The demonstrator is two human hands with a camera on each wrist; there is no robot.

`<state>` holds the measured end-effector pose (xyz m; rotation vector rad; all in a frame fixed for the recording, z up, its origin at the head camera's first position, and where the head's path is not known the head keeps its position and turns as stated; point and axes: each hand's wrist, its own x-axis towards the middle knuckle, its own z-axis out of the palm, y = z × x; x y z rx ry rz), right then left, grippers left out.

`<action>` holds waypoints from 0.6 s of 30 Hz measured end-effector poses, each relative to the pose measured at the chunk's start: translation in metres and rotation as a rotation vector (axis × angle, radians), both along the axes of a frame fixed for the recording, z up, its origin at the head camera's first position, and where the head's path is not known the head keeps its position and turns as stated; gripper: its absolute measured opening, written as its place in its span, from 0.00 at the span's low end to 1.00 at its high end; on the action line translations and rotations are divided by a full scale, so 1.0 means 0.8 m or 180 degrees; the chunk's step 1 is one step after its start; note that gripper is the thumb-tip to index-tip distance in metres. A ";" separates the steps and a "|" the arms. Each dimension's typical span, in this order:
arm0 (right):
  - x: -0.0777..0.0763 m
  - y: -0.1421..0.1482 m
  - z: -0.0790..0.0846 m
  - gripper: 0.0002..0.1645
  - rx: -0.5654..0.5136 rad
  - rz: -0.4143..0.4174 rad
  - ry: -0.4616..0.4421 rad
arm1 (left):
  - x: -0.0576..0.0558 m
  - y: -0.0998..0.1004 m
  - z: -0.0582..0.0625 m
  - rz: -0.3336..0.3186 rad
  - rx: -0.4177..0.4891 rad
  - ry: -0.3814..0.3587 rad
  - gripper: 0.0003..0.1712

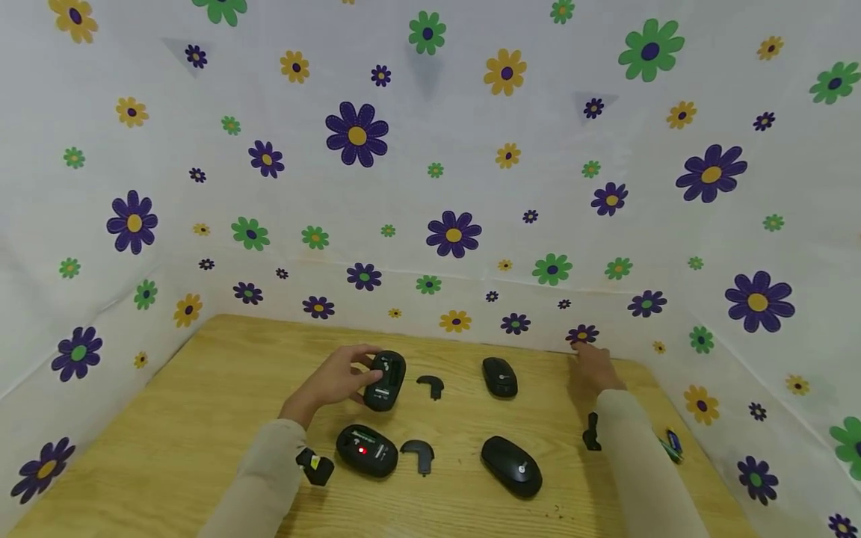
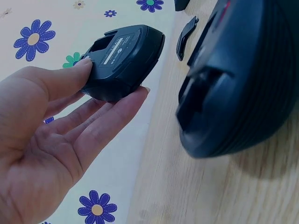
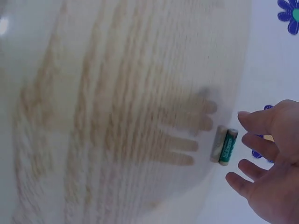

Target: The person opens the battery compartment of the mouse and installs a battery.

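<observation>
My left hand [image 1: 343, 377] grips a black computer mouse [image 1: 386, 381] between thumb and fingers, its underside turned up with the battery slot uncovered. In the left wrist view the thumb presses the mouse's [image 2: 124, 60] edge near the slot and the fingers support it from below. My right hand [image 1: 595, 368] reaches to the far right edge of the table, its fingers apart and lightly bent. A green battery [image 3: 228, 147] lies just off those fingertips in the right wrist view; the hand hides it in the head view.
A second upturned mouse [image 1: 367, 450] shows a red light. Two battery covers [image 1: 431, 385] [image 1: 420, 453] lie beside the mice. Two more mice [image 1: 500, 376] [image 1: 512, 466] stand right of centre. Green and blue batteries [image 1: 673, 441] lie by the right edge. Flowered cloth [image 1: 430, 187] walls the table.
</observation>
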<state>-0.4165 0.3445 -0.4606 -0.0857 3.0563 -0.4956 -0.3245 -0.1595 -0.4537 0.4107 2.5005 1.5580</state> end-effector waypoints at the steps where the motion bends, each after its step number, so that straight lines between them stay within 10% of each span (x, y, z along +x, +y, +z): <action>1: 0.000 0.001 0.001 0.27 0.0034 0.0019 0.0007 | 0.000 -0.001 0.000 -0.0010 0.0000 0.0009 0.28; 18: -0.004 0.020 -0.006 0.31 -0.0097 -0.0252 -0.0417 | -0.003 -0.007 -0.003 -0.0056 0.0098 0.0018 0.29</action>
